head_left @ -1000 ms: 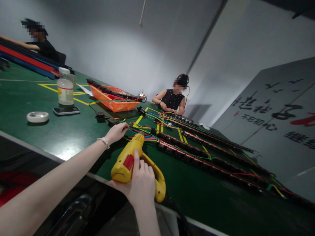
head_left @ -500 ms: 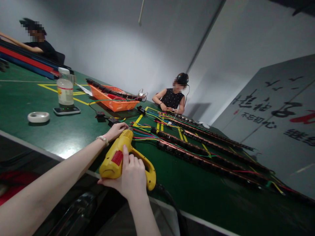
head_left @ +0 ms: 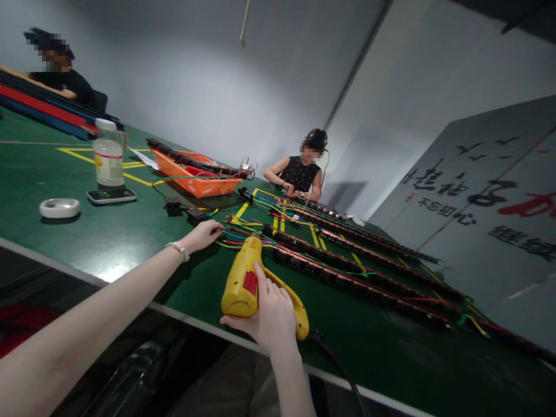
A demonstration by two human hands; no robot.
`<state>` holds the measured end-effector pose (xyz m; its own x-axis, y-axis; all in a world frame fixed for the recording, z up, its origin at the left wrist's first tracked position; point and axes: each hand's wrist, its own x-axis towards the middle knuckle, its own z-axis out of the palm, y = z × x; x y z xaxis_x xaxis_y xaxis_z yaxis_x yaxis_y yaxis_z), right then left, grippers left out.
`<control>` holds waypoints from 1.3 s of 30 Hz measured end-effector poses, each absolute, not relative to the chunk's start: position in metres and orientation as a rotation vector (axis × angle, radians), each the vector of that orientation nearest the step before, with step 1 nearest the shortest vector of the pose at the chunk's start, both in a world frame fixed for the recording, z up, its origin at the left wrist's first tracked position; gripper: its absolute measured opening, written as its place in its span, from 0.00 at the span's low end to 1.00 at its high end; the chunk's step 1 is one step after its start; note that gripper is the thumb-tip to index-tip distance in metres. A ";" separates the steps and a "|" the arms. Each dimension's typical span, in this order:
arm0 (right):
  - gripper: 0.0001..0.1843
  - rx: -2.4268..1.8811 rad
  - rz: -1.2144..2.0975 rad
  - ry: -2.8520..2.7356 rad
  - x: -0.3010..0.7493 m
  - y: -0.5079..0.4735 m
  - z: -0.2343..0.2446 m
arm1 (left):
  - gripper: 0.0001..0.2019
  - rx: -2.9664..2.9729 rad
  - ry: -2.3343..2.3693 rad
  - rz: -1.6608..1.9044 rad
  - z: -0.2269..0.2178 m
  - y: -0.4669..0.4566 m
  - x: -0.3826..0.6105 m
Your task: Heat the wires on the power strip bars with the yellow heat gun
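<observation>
My right hand [head_left: 274, 310] is wrapped round a yellow heat gun [head_left: 241, 282] with a red label, its nozzle pointing away over the table. Ahead and to the left, my left hand [head_left: 205, 234] is closed in a pinch at the end of a coloured wire [head_left: 234, 235]. More wires, red, green, blue and yellow, fan out there from long dark strips with copper-coloured edges [head_left: 313, 266]. The heat gun's nozzle sits just beside these wires. Its black cord [head_left: 341, 362] runs off over the table's front edge.
An orange basket [head_left: 191, 184] holding more strips stands beyond my left hand. Black connectors [head_left: 197, 215] lie before it. At the left are a bottle [head_left: 108, 165] on a small scale [head_left: 112, 196] and a white ring-shaped object [head_left: 59, 208]. A co-worker [head_left: 302, 174] sits across; another person sits far left.
The heat gun in my right hand has moved right, away from my left hand. My left hand has shifted slightly left and down, and its fingertips now show at the wires.
</observation>
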<state>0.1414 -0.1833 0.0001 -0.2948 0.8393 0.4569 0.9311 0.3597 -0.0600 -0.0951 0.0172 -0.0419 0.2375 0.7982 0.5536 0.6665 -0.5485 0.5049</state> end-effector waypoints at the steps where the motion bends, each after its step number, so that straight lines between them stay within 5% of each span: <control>1: 0.62 -1.567 -0.319 -2.198 0.146 -0.184 0.000 | 0.16 2.343 1.401 1.206 -0.042 0.018 -0.095; 21: 0.62 -1.655 -0.332 -2.113 0.141 -0.191 -0.003 | 0.15 2.213 1.691 0.912 -0.024 0.002 -0.089; 39: 0.70 -1.516 -0.249 -2.190 0.061 -0.199 -0.007 | 0.34 1.837 1.348 1.058 -0.023 0.006 -0.091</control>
